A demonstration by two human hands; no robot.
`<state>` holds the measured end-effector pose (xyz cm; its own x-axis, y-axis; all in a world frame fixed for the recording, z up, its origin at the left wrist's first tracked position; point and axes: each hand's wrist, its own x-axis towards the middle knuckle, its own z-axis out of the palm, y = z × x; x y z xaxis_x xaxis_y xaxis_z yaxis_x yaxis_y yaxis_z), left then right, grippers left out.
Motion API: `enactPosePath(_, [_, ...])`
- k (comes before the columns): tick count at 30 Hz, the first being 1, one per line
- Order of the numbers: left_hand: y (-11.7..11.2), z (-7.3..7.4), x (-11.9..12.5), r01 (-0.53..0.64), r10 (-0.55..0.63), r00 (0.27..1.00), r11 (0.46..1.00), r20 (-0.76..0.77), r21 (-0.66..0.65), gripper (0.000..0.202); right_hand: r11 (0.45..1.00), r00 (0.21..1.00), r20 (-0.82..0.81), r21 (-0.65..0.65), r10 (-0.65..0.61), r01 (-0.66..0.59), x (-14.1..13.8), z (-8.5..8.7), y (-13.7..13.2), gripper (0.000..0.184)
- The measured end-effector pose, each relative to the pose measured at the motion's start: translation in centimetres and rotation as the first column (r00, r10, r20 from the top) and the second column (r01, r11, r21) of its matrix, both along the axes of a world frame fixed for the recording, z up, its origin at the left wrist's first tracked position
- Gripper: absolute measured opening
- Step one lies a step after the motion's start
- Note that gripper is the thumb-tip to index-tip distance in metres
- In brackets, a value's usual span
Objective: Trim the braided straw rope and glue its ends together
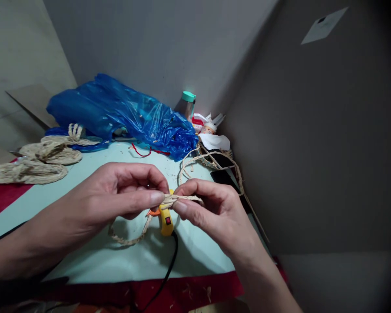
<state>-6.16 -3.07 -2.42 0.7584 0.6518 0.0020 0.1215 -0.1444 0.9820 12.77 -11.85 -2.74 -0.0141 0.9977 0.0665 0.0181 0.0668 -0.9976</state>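
My left hand (117, 195) and my right hand (211, 213) meet over the middle of a pale green mat (94, 256). Both pinch a thin braided straw cord (179, 199) between thumb and fingers, their tips almost touching. The cord loops down below my left hand (130, 239) and arcs away behind my right hand toward the wall (211, 158). A yellow glue gun (165, 219) lies on the mat directly under the pinch, its black cable (169, 269) running toward me.
Coiled straw pieces (35, 161) lie at the far left. A crumpled blue plastic bag (124, 113) fills the back, with a green-capped bottle (186, 104) and small clutter (210, 130) in the corner. A grey wall stands close on the right. Red cloth (189, 291) edges the mat.
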Motion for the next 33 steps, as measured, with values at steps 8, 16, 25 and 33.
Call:
enactPosePath(8, [0.3, 0.2, 0.7, -0.049, 0.038, 0.998, 0.969, 0.051, 0.244, 0.017, 0.893, 0.915, 0.3, 0.432, -0.271, 0.124, -0.8, -0.9, 0.3, 0.008])
enactPosePath(16, [-0.3, -0.1, 0.3, -0.187, 0.201, 0.979, 0.827, 0.032, 0.53, 0.011, 0.882, 0.892, 0.332, 0.452, -0.306, 0.134, -0.8, -1.1, 0.9, 0.013])
enactPosePath(25, [-1.4, -0.9, -0.1, -0.274, 0.193, 0.959, 0.447, 0.207, 0.852, 0.017, 0.82, 0.868, 0.371, 0.568, -0.33, 0.069, -1.5, -1.5, 0.9, 0.013])
enactPosePath(33, [-0.8, -0.4, -0.4, -0.31, 0.25, 0.942, 0.391, 0.224, 0.866, 0.013, 0.654, 0.68, 0.527, 0.751, -0.51, -0.092, -2.2, -0.4, 1.6, 0.006])
